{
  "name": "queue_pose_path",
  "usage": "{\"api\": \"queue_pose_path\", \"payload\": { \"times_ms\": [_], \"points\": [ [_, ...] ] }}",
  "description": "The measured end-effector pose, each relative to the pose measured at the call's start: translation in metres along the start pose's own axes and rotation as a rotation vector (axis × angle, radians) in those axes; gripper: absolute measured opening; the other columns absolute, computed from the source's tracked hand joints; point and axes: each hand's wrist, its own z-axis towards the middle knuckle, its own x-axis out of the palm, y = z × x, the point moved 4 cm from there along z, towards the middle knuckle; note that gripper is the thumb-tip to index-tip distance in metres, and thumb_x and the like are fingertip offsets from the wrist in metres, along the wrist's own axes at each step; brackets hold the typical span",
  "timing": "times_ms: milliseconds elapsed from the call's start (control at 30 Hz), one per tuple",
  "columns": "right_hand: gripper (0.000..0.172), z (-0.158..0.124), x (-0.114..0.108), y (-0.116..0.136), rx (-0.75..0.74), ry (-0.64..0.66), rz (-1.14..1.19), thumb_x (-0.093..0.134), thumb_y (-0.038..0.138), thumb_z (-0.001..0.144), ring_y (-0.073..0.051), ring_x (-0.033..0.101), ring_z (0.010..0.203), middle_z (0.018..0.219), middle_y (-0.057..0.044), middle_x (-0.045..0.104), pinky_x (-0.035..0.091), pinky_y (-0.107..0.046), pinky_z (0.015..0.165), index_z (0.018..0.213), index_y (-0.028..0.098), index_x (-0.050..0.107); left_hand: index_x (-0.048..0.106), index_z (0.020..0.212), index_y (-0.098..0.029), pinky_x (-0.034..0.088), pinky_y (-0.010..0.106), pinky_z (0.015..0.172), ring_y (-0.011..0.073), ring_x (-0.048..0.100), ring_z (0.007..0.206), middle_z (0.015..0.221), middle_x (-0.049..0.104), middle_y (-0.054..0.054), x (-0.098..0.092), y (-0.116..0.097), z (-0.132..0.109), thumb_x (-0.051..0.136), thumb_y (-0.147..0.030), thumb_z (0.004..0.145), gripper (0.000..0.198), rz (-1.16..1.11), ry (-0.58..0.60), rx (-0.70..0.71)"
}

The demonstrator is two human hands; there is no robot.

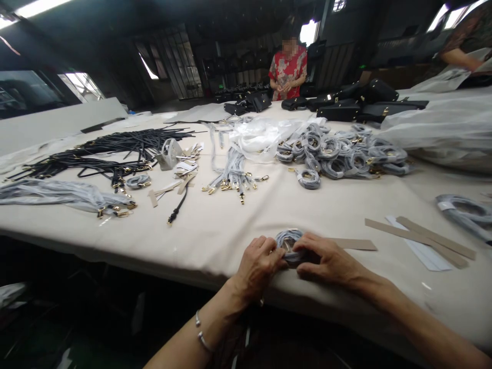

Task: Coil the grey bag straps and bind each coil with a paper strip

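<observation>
A coiled strap (289,237) in clear plastic wrap lies at the table's near edge, between my two hands. My left hand (259,264) is closed on the coil's left side, fingers bent against it. From the other side my right hand (326,259) curves round the coil, its thumb at the near edge and its fingers over the top right. A brown paper strip (355,244) sticks out to the right behind my right hand. The inside of the coil is partly hidden by my fingers.
Wrapped coils (346,151) are heaped toward the back right, with a single coil (308,179) in front. Black straps (115,148) and plastic-sleeved straps (61,197) lie left, near a tape dispenser (168,155). Paper strips (423,241) lie right. Black bags (338,113) and a person (288,69) are beyond.
</observation>
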Motion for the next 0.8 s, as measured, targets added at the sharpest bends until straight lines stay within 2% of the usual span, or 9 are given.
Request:
{"api": "queue_pose_path", "payload": {
  "times_ms": [67, 133, 200, 267, 333, 433, 533, 633, 800],
  "points": [
    [0.018, 0.002, 0.001, 0.002, 0.025, -0.028, -0.028, 0.076, 0.020, 0.070, -0.020, 0.058, 0.078, 0.086, -0.002, 0.063, 0.047, -0.031, 0.070, 0.086, 0.022, 0.067, 0.064, 0.094, -0.018, 0.046, 0.033, 0.073, 0.0207, 0.055, 0.083, 0.088, 0.060, 0.005, -0.002, 0.001, 0.007, 0.057, -0.026, 0.096, 0.011, -0.012, 0.069, 0.023],
    [0.012, 0.003, 0.003, 0.002, 0.014, -0.046, -0.046, 0.073, 0.018, 0.073, -0.020, 0.058, 0.078, 0.085, -0.003, 0.062, 0.046, -0.031, 0.070, 0.082, 0.022, 0.065, 0.064, 0.097, -0.019, 0.046, 0.033, 0.073, 0.0205, 0.056, 0.083, 0.091, 0.061, 0.004, -0.004, -0.001, 0.009, 0.064, -0.030, 0.092, 0.012, -0.031, 0.153, -0.001],
    [0.007, 0.004, 0.005, 0.002, -0.020, -0.050, -0.056, 0.070, 0.019, 0.077, -0.021, 0.057, 0.079, 0.084, -0.003, 0.061, 0.046, -0.032, 0.071, 0.080, 0.022, 0.064, 0.062, 0.108, -0.022, 0.047, 0.034, 0.073, 0.0220, 0.056, 0.085, 0.096, 0.063, 0.004, -0.006, -0.004, 0.005, 0.072, -0.034, 0.085, 0.028, -0.017, 0.209, -0.061],
    [0.006, 0.003, 0.006, 0.001, -0.054, -0.047, -0.058, 0.070, 0.022, 0.079, -0.021, 0.056, 0.078, 0.083, -0.004, 0.060, 0.046, -0.032, 0.070, 0.078, 0.021, 0.063, 0.057, 0.120, -0.027, 0.046, 0.035, 0.072, 0.0228, 0.056, 0.085, 0.097, 0.064, 0.004, -0.006, -0.005, -0.002, 0.070, -0.030, 0.086, 0.037, 0.031, 0.208, -0.098],
    [0.008, 0.002, 0.006, -0.001, -0.078, -0.045, -0.059, 0.070, 0.022, 0.079, -0.021, 0.055, 0.078, 0.081, -0.003, 0.059, 0.045, -0.032, 0.069, 0.078, 0.022, 0.063, 0.053, 0.128, -0.027, 0.046, 0.034, 0.071, 0.0223, 0.056, 0.082, 0.092, 0.065, 0.004, -0.004, -0.004, -0.006, 0.059, -0.021, 0.093, 0.035, 0.076, 0.161, -0.076],
    [0.008, 0.001, 0.005, -0.002, -0.106, -0.020, -0.066, 0.068, 0.020, 0.080, -0.021, 0.054, 0.079, 0.081, -0.003, 0.058, 0.045, -0.031, 0.070, 0.077, 0.022, 0.061, 0.050, 0.130, -0.019, 0.046, 0.034, 0.071, 0.0215, 0.056, 0.078, 0.088, 0.065, 0.005, -0.004, 0.002, -0.003, 0.046, -0.016, 0.098, 0.032, 0.063, 0.157, 0.066],
    [0.007, 0.003, 0.003, -0.002, -0.129, 0.030, -0.080, 0.067, 0.019, 0.081, -0.021, 0.054, 0.081, 0.083, -0.003, 0.057, 0.045, -0.031, 0.071, 0.078, 0.021, 0.061, 0.053, 0.122, -0.021, 0.044, 0.032, 0.072, 0.0195, 0.056, 0.077, 0.091, 0.065, 0.004, -0.014, 0.007, 0.007, 0.045, -0.017, 0.098, 0.025, 0.025, 0.274, 0.242],
    [0.004, 0.005, 0.000, 0.000, -0.158, 0.077, -0.069, 0.067, 0.020, 0.082, -0.020, 0.055, 0.081, 0.085, -0.003, 0.058, 0.045, -0.030, 0.070, 0.083, 0.022, 0.064, 0.054, 0.117, -0.023, 0.042, 0.031, 0.069, 0.0187, 0.055, 0.076, 0.093, 0.065, 0.003, -0.026, 0.012, 0.018, 0.048, -0.015, 0.097, 0.022, 0.056, 0.375, 0.301],
    [0.004, 0.006, -0.006, 0.001, -0.136, 0.129, -0.079, 0.067, 0.020, 0.084, -0.019, 0.055, 0.082, 0.089, -0.003, 0.059, 0.045, -0.028, 0.071, 0.083, 0.021, 0.063, 0.052, 0.122, -0.017, 0.043, 0.032, 0.067, 0.0197, 0.055, 0.075, 0.092, 0.064, 0.005, -0.021, 0.022, 0.025, 0.042, -0.013, 0.099, 0.025, 0.152, 0.357, 0.442]
  ]
}}
